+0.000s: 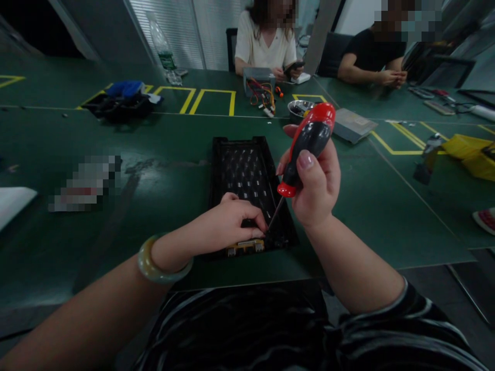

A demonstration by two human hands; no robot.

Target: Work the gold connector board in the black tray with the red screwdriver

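By the counter's (386, 216) near edge, the board (246, 243) sits in the tray (217, 170), screwing seemingly unfinished: right grip (317, 190) clasps the screwdriver (312, 136); unclear what left grip (232, 220) holds.

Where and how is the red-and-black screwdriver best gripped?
Likely by its thick handle, from the right, as the right hand does. The handle tilts, its bulky end up and rightward; the thin shaft slants down-left into the black casing, close to the fingertips of the left hand, leaving little room there.
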